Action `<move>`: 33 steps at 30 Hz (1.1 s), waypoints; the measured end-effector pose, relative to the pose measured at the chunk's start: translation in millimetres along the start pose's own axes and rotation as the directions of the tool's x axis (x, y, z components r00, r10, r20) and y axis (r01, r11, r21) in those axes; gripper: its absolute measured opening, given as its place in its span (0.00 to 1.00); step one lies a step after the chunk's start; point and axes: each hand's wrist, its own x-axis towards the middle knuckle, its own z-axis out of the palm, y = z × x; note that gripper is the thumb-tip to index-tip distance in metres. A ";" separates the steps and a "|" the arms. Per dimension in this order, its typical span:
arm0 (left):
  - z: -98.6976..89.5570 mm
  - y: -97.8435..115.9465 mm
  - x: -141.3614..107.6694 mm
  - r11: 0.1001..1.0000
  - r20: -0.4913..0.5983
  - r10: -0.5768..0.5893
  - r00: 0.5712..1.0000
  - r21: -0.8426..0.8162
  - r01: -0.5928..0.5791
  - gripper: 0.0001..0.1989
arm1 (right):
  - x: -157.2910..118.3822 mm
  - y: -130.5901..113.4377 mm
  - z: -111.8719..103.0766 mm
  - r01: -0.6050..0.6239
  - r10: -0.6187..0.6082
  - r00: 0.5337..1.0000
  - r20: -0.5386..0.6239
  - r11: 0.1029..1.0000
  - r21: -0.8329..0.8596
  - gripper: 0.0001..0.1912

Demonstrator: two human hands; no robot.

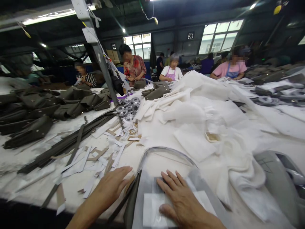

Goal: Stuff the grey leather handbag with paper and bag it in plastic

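A grey bag-like piece (138, 203) lies at the front edge of the worktable, with a clear-wrapped arched handle (164, 148) at its far end. On it rests a white rectangular sheet (152, 208). My right hand (178, 197) lies flat over the sheet and the grey surface, fingers spread. Just left of the piece is my left hand (114, 184), its fingers stretched forward and holding nothing that I can see. Dark straps (124, 198) run along the piece's left side, near the left fingertips.
Paper scraps (100, 156) and long dark strips (71, 143) cover the table's left. Dark bags (35, 105) are heaped behind. White soft sheets (202, 108) pile up on the right, near a grey case (278, 181). A metal post (102, 60) rises mid-table; several people work beyond.
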 end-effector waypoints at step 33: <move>10.8 -19.5 131.9 0.996 -0.097 -0.061 0.993 -0.068 0.054 0.11 | 36.5 267.0 21.5 -0.282 -0.106 0.762 -0.639 0.834 -0.475 0.28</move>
